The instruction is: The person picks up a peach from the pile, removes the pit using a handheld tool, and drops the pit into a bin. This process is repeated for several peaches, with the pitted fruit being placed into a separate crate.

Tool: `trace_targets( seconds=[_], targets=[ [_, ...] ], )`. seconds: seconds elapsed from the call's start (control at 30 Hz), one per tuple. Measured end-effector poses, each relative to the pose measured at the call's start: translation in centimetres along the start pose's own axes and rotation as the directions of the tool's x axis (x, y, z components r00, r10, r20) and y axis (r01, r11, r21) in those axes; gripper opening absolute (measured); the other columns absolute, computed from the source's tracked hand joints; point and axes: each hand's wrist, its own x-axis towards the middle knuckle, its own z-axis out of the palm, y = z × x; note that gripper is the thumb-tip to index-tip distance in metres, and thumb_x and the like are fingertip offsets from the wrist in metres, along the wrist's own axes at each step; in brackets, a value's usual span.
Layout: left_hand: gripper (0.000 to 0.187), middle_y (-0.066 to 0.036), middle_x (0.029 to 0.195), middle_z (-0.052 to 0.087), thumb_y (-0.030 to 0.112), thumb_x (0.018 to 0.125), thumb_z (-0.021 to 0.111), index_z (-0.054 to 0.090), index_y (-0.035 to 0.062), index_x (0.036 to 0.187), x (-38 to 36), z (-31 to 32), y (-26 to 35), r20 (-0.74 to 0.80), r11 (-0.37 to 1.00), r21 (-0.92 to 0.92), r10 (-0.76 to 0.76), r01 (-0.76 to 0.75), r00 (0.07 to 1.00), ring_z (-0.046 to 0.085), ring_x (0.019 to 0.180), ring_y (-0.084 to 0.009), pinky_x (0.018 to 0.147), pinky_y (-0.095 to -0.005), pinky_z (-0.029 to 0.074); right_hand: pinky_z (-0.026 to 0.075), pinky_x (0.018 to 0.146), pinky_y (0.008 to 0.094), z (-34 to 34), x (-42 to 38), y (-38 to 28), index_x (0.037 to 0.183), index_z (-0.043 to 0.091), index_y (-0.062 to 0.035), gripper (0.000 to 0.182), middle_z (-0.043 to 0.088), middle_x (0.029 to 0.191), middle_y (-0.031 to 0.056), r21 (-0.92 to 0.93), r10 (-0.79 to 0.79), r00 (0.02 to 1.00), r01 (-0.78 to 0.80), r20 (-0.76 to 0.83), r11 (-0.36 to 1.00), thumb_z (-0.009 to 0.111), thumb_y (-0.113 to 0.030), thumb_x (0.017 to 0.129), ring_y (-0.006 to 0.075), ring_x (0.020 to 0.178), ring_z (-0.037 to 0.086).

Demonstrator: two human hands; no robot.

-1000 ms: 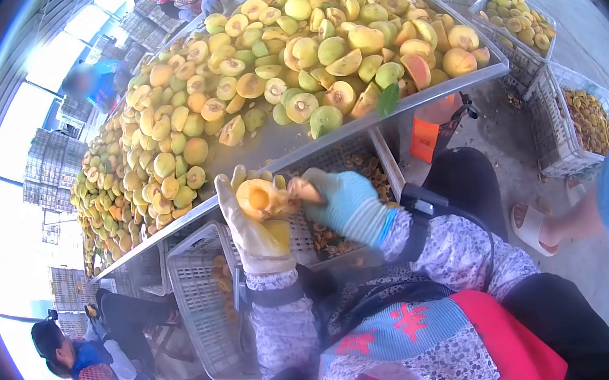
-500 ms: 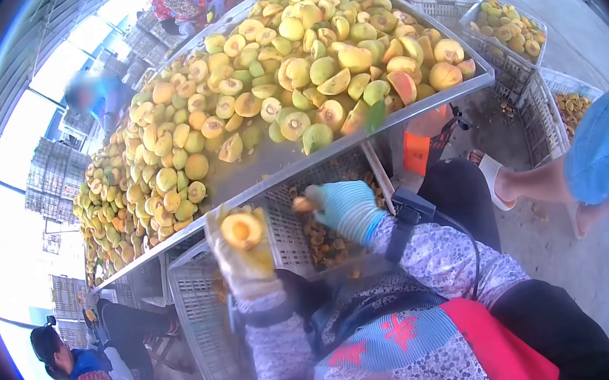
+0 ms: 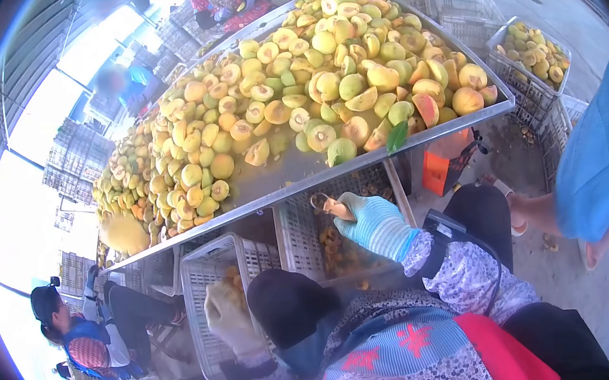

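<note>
My right hand [image 3: 373, 220], in a light-blue striped glove, is closed on the short handle of a pitting tool [image 3: 320, 201] with a looped metal end. It is above a grey crate [image 3: 301, 245] that holds fruit scraps [image 3: 339, 249]. My left hand [image 3: 230, 318], in a cream glove, is low beside a second white crate [image 3: 199, 273]. Motion smears its fingers, and no fruit shows in it. Some orange-yellow fruit [image 3: 234, 276] lies in that crate behind the hand. Ahead, halved peaches [image 3: 275, 112] are heaped on a metal-rimmed table [image 3: 260, 187].
A person in blue [image 3: 88, 343] sits at the left; another in a red patterned top [image 3: 231, 3] works across the table. Someone in blue shorts [image 3: 602, 161] stands close on the right. A crate of fruit [image 3: 531, 51] and an orange container [image 3: 438, 170] are also there.
My left hand has dropped down toward the left crate, and the pitted peach half it held no longer shows in it. My right hand keeps the tool. The view has shifted slightly.
</note>
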Motion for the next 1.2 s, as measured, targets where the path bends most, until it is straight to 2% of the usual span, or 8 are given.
trace_targets(
  seconds=[0.1, 0.27, 0.37, 0.57, 0.63, 0.87, 0.93, 1.2],
  targets=[
    [0.048, -0.006, 0.105, 0.064, 0.042, 0.097, 0.062, 0.061, 0.0013, 0.122, 3.5, 7.2, 4.4, 0.235, 0.914, -0.381, -0.052, 0.141, 0.971, 0.058, 0.088, -0.0132, 0.076, -0.0276, 0.047, 0.052, 0.069, 0.0501, -0.3, 0.2, -0.3, 0.101, 0.059, -0.0120, 0.024, 0.067, 0.079, 0.0187, 0.023, 0.055, 0.998, -0.055, 0.012, 0.998, 0.064, -0.031, 0.088, 0.0409, 0.078, 0.066],
    [0.071, -0.030, 0.125, 0.060, 0.054, 0.098, 0.042, 0.048, -0.0037, 0.138, 13.2, 20.5, 7.5, 0.235, 0.898, 0.369, 0.158, -0.239, 0.959, 0.056, 0.119, -0.0441, 0.099, -0.0442, 0.044, 0.051, 0.070, 0.0512, -0.4, 0.6, 0.3, 0.101, 0.058, -0.0121, 0.026, 0.068, 0.079, 0.0185, 0.030, 0.095, 0.995, -0.096, 0.025, 0.995, 0.064, -0.033, 0.087, 0.0401, 0.078, 0.067],
    [0.074, -0.031, 0.110, 0.066, 0.059, 0.087, 0.053, 0.048, 0.0046, 0.138, 20.6, 25.9, 3.7, 0.379, 0.752, 0.599, 0.036, -0.275, 0.925, 0.065, 0.106, -0.0383, 0.086, -0.0435, 0.051, 0.051, 0.069, 0.0515, -0.3, 0.7, 0.6, 0.107, 0.058, -0.0092, 0.028, 0.067, 0.080, 0.0224, -0.004, 0.096, 0.995, -0.096, 0.038, 0.995, 0.066, -0.028, 0.088, 0.0424, 0.077, 0.066],
    [0.052, -0.025, 0.104, 0.068, 0.028, 0.091, 0.061, 0.049, 0.0017, 0.134, 16.3, 25.8, 4.4, 0.410, 0.858, 0.349, 0.223, -0.377, 0.885, 0.067, 0.094, -0.0356, 0.080, -0.0394, 0.052, 0.052, 0.070, 0.0513, 0.5, 1.8, -0.2, 0.105, 0.055, -0.0082, 0.030, 0.067, 0.078, 0.0215, 0.076, 0.103, 0.993, -0.099, -0.051, 0.992, 0.065, -0.031, 0.089, 0.0422, 0.076, 0.066],
    [0.042, -0.011, 0.102, 0.066, 0.013, 0.093, 0.063, 0.051, -0.0025, 0.130, 13.2, 24.0, 5.8, 0.409, 0.890, -0.453, 0.147, 0.060, 0.901, 0.064, 0.088, -0.0206, 0.076, -0.0317, 0.051, 0.052, 0.070, 0.0507, 0.9, 2.3, -0.2, 0.108, 0.055, -0.0060, 0.032, 0.067, 0.079, 0.0218, 0.238, -0.002, 0.988, 0.039, -0.156, 0.970, 0.065, -0.030, 0.089, 0.0429, 0.077, 0.066],
    [0.045, -0.004, 0.111, 0.059, 0.024, 0.097, 0.064, 0.051, 0.0031, 0.134, 2.4, 16.5, 8.7, 0.500, 0.775, -0.623, 0.285, 0.110, 0.818, 0.057, 0.098, -0.0137, 0.087, -0.0289, 0.047, 0.051, 0.076, 0.0416, 2.0, 3.3, -3.2, 0.116, 0.054, -0.0004, 0.033, 0.065, 0.096, 0.0247, 0.655, 0.053, 0.971, 0.115, -0.231, 0.747, 0.060, -0.024, 0.095, 0.0391, 0.087, 0.065],
    [0.046, -0.007, 0.121, 0.056, 0.031, 0.099, 0.058, 0.050, 0.0052, 0.136, 0.7, 15.7, 9.4, 0.697, 0.287, -0.703, 0.092, 0.651, 0.712, 0.057, 0.106, -0.0185, 0.093, -0.0342, 0.048, 0.051, 0.073, 0.0445, 1.8, 3.1, -3.1, 0.116, 0.053, 0.0003, 0.033, 0.065, 0.093, 0.0268, 0.618, 0.004, 0.954, 0.192, -0.301, 0.762, 0.059, -0.025, 0.096, 0.0427, 0.086, 0.065],
    [0.048, -0.013, 0.130, 0.053, 0.029, 0.102, 0.053, 0.043, 0.0028, 0.141, 2.0, 15.2, 7.1, 0.559, 0.547, -0.731, 0.138, 0.408, 0.818, 0.054, 0.119, -0.0250, 0.104, -0.0377, 0.044, 0.050, 0.063, 0.0533, 2.0, 2.4, -2.0, 0.110, 0.051, -0.0049, 0.031, 0.065, 0.079, 0.0221, 0.177, -0.240, 0.888, 0.329, -0.392, 0.928, 0.060, -0.029, 0.094, 0.0451, 0.073, 0.064]
  ],
)
